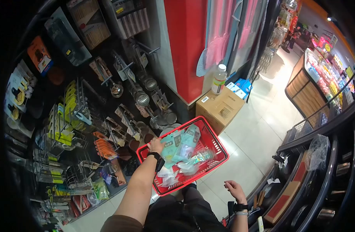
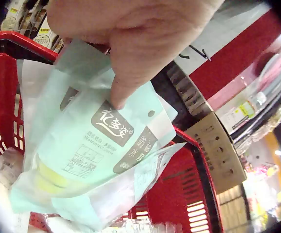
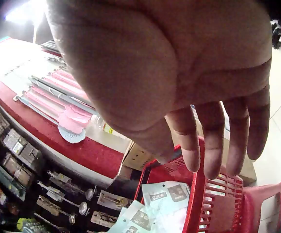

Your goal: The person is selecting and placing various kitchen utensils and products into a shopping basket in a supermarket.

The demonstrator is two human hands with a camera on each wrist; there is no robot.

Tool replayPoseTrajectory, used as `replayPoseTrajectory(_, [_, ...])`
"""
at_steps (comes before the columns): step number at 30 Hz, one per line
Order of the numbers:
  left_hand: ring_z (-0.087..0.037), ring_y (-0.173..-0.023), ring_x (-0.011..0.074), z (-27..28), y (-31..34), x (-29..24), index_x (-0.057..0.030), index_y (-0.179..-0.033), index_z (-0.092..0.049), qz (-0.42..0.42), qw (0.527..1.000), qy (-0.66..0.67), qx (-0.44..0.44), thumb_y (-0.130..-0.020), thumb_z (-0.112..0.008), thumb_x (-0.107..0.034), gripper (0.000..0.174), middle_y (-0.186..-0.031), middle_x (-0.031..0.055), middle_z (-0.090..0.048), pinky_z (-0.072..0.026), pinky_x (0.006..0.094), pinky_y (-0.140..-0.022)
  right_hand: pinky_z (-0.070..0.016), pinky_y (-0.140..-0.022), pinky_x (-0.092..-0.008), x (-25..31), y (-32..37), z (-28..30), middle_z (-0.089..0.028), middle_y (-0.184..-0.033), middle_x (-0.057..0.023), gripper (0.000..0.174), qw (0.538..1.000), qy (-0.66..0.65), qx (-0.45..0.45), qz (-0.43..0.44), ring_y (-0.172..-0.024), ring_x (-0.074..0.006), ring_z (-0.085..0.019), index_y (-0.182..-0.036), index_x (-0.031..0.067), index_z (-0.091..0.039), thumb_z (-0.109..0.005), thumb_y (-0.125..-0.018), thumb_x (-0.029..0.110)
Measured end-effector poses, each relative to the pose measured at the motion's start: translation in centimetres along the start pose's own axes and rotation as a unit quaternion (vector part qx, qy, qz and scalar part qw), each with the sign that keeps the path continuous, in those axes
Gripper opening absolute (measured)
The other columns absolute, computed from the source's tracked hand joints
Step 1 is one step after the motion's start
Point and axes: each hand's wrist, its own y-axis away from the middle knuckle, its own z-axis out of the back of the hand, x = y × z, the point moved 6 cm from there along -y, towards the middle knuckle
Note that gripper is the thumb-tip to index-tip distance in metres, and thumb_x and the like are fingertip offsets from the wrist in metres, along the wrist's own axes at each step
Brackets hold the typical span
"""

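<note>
My left hand (image 1: 156,145) pinches the top edge of a pale green packet (image 1: 169,146) at the left side of a red basket (image 1: 220,157). In the left wrist view the thumb of the left hand (image 2: 130,43) lies on the front of the packet (image 2: 96,141), which has Chinese print and a yellow patch near its bottom. More pale green packets (image 1: 189,140) and clear plastic packages (image 1: 202,156) lie in the basket. My right hand (image 1: 234,188) is in the air to the right of the basket, holding nothing, its fingers loosely bent in the right wrist view (image 3: 179,82).
Racks of kitchen utensils (image 1: 142,98) hang on the left. Behind the basket stands a cardboard box (image 1: 220,106) with a bottle (image 1: 219,79) on it. Black shelves (image 1: 289,193) run along the right side, and a wood-panelled display counter (image 1: 307,92) is farther back.
</note>
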Motion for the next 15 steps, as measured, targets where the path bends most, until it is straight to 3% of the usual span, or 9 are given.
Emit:
replayPoseTrajectory(2, [-0.051,-0.107,0.0261,0.0,-0.2,0.2,-0.0151,-0.111,-0.061,-0.004,0.999,-0.031,0.008,-0.073,-0.066,-0.040,0.046,-0.108,0.0102,-0.055,-0.0286,0.0482,-0.090,-0.0461,-0.076,-0.0268,0.2,-1.3,-0.2,-0.064,-0.092,-0.0053,0.028,1.000,0.005,0.013,0.005,-0.089,-0.0130,-0.059,-0.107,0.0037,-0.060,-0.051,-0.092,0.025])
replayPoseTrajectory(4, [-0.047,-0.112,0.0276,-0.8,0.0,0.4,-0.0187,-0.106,-0.064,0.030,0.996,0.029,0.081,-0.075,-0.066,-0.027,0.033,-0.107,0.0088,-0.060,-0.0283,0.0473,-0.089,-0.0460,-0.076,-0.0262,1.6,-2.3,-0.6,-0.064,-0.093,-0.0055,0.028,0.999,0.013,0.023,0.020,-0.088,-0.0131,-0.060,-0.108,0.0039,-0.060,-0.051,-0.091,0.025])
replayPoseTrajectory(7, [-0.047,-0.109,0.0275,-0.2,1.1,0.2,-0.0176,-0.107,-0.063,-0.001,0.999,0.024,0.036,-0.072,-0.066,-0.019,0.035,-0.104,0.0084,-0.061,-0.0278,0.0461,-0.087,-0.0460,-0.076,-0.0259,3.9,-3.6,-1.8,-0.064,-0.093,-0.0056,0.028,0.998,0.018,0.049,0.030,-0.088,-0.0136,-0.060,-0.108,0.0039,-0.060,-0.051,-0.091,0.025])
replayPoseTrajectory(8, [-0.048,-0.105,0.0279,0.7,2.1,-0.3,-0.0151,-0.106,-0.059,-0.033,0.997,0.002,-0.072,-0.071,-0.064,-0.013,0.035,-0.100,0.0091,-0.061,-0.0283,0.0453,-0.086,-0.0461,-0.076,-0.0261,3.9,-4.1,-2.2,-0.064,-0.093,-0.0060,0.028,0.998,0.024,0.059,0.027,-0.088,-0.0143,-0.060,-0.108,0.0035,-0.059,-0.051,-0.091,0.024])
replayPoseTrajectory(9, [-0.048,-0.105,0.0279,1.1,2.6,-1.2,-0.0151,-0.106,-0.059,-0.031,0.997,0.005,-0.073,-0.071,-0.064,-0.013,0.035,-0.100,0.0091,-0.061,-0.0283,0.0453,-0.086,-0.0461,-0.076,-0.0261,4.1,-4.6,-2.3,-0.064,-0.093,-0.0060,0.028,0.997,0.027,0.060,0.029,-0.088,-0.0143,-0.060,-0.108,0.0035,-0.059,-0.051,-0.091,0.024])
replayPoseTrajectory(11, [-0.047,-0.105,0.0275,4.7,5.0,-4.5,-0.0099,-0.103,-0.055,-0.137,0.955,0.010,-0.263,-0.072,-0.062,-0.010,0.031,-0.094,0.0089,-0.060,-0.0278,0.0425,-0.086,-0.0460,-0.077,-0.0260,4.6,-5.2,-2.7,-0.064,-0.092,-0.0058,0.028,0.995,0.043,0.077,0.052,-0.088,-0.0143,-0.060,-0.109,0.0032,-0.059,-0.052,-0.091,0.023])
replayPoseTrajectory(12, [-0.053,-0.096,0.0312,5.3,5.7,-6.3,-0.0054,-0.101,-0.052,-0.189,0.951,-0.006,-0.244,-0.074,-0.059,-0.009,0.027,-0.087,0.0107,-0.058,-0.0369,0.0450,-0.079,-0.0460,-0.077,-0.0260,5.0,-5.2,-2.7,-0.064,-0.092,-0.0058,0.028,0.995,0.046,0.077,0.052,-0.088,-0.0143,-0.060,-0.109,0.0032,-0.059,-0.052,-0.091,0.023])
replayPoseTrajectory(13, [-0.053,-0.096,0.0312,3.7,5.3,-6.5,-0.0054,-0.101,-0.052,-0.188,0.952,-0.004,-0.243,-0.074,-0.059,-0.009,0.027,-0.087,0.0107,-0.058,-0.0369,0.0450,-0.079,-0.0459,-0.077,-0.0258,5.4,-5.1,-2.6,-0.064,-0.092,-0.0057,0.028,0.995,0.042,0.076,0.049,-0.088,-0.0140,-0.059,-0.109,0.0032,-0.059,-0.052,-0.091,0.023])
replayPoseTrajectory(15, [-0.057,-0.091,0.0373,-1.7,4.4,-7.4,-0.0017,-0.102,-0.051,-0.254,0.958,0.114,-0.066,-0.074,-0.058,-0.007,0.029,-0.092,0.0161,-0.060,-0.0448,0.0460,-0.076,-0.0457,-0.077,-0.0255,5.1,-5.0,-2.6,-0.064,-0.091,-0.0055,0.027,0.996,0.037,0.072,0.043,-0.087,-0.0137,-0.059,-0.108,0.0031,-0.059,-0.053,-0.091,0.023])
